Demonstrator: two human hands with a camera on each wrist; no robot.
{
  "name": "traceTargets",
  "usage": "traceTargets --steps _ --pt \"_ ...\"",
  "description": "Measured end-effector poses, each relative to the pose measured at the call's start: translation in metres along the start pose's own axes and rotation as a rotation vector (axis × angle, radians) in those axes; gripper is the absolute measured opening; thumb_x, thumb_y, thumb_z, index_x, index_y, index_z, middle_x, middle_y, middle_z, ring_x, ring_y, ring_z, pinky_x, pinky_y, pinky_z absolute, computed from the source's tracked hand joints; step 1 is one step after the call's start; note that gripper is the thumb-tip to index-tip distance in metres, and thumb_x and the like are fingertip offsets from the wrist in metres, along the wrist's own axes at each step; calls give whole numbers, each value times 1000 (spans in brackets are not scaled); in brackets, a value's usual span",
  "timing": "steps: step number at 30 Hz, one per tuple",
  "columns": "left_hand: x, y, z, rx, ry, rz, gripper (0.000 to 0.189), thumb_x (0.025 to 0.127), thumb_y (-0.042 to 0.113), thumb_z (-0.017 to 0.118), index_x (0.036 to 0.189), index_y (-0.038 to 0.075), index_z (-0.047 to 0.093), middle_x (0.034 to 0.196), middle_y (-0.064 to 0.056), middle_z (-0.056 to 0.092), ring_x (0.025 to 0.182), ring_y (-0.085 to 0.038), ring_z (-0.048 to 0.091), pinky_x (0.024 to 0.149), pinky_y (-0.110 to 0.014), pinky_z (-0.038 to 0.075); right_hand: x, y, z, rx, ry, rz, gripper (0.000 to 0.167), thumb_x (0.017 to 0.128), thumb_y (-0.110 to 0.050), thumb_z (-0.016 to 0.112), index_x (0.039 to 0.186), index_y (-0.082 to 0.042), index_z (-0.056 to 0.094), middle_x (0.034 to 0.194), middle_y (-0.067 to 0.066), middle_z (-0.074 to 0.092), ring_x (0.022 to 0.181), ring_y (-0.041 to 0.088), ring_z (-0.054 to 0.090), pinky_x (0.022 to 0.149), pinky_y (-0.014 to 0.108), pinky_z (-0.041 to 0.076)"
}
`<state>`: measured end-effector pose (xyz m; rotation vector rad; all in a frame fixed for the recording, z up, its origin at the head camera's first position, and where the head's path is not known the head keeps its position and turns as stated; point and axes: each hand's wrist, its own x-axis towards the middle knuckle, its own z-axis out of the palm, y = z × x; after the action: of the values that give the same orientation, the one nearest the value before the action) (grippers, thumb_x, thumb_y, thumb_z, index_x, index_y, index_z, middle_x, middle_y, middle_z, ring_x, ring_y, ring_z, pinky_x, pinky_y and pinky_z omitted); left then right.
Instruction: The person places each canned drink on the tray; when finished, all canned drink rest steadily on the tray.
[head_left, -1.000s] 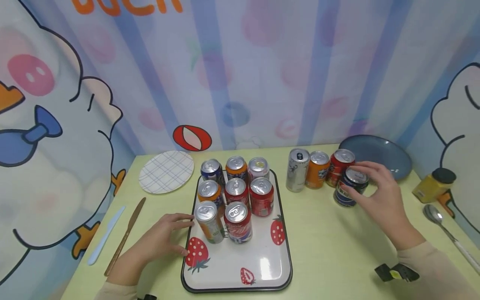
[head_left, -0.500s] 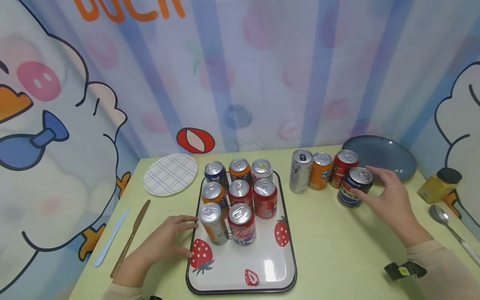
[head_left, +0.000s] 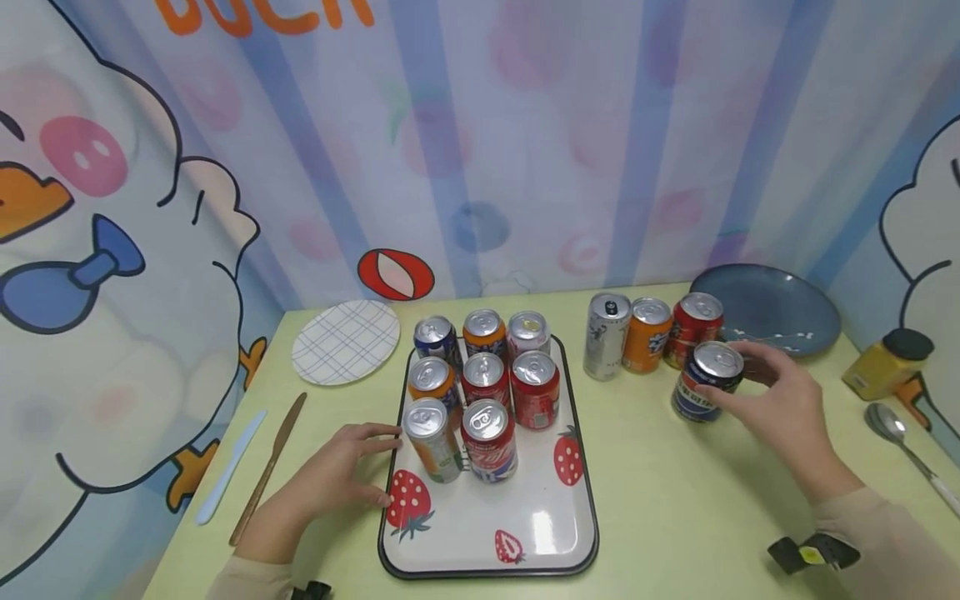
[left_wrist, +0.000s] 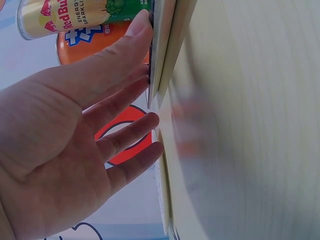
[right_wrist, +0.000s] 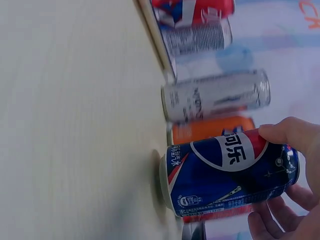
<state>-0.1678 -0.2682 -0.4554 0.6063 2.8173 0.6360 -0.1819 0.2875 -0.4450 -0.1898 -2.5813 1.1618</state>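
My right hand [head_left: 783,408] grips a dark blue Pepsi can [right_wrist: 230,172] near its top, thumb on one side and fingers on the other. The can's base is close to the table, and its lid faces up in the head view. At the left edge of the strawberry-print tray [head_left: 487,533], my left hand [head_left: 337,471] rests with fingers spread and thumb and fingertips at the rim. On that tray stand several cans in rows, among them a slim Red Bull can [left_wrist: 75,15] nearest the left hand and a red can [head_left: 489,442] beside it.
Behind the Pepsi can stand a silver can [head_left: 607,337], an orange can [head_left: 647,337] and a red can [head_left: 693,329]. A blue plate [head_left: 787,308], yellow jar [head_left: 885,367] and spoon [head_left: 911,450] lie right; a checked plate [head_left: 345,343] and two knives [head_left: 270,467] left.
The right hand's fingers have closed further round the Pepsi can, which has shifted slightly away from the red can behind it. The left hand stays at the tray. The head view has shifted slightly.
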Motion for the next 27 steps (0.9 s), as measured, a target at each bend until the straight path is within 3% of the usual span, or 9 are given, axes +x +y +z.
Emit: traceTargets --steps 8,12,16,20,27 --pt "0 2 -1 -14 -8 -21 73 69 26 96 134 9 69 150 -10 57 142 -44 46 118 -63 39 -35 -45 20 143 -65 -185 69 71 -23 97 132 -15 66 120 8 71 98 -14 58 87 8 45" --pt "1 1 0 -3 -10 -8 73 69 27 96 135 9 69 150 -11 57 141 -44 46 117 -62 40 -48 -67 35 230 -122 -275 67 69 -16 98 129 -14 68 119 3 72 102 -8 63 93 8 47" --pt "1 1 -1 -5 -10 -14 73 69 28 96 134 9 70 150 -10 58 141 -43 47 117 -62 40 -54 -85 52 257 -185 -330 66 69 -19 98 127 -17 68 118 -2 72 104 0 65 95 16 52" --pt "-1 2 -2 -21 -19 -44 73 68 28 96 134 11 70 150 -9 58 141 -42 46 117 -62 40 -56 -99 70 270 -250 -353 66 67 -20 99 125 -20 69 118 -6 72 106 8 67 97 32 58" --pt "0 3 -1 -17 -17 -42 73 68 28 96 134 11 70 150 -8 58 141 -42 46 118 -61 40 -59 -107 97 274 -329 -368 68 63 -22 100 123 -20 69 124 -5 71 111 18 68 96 49 59"
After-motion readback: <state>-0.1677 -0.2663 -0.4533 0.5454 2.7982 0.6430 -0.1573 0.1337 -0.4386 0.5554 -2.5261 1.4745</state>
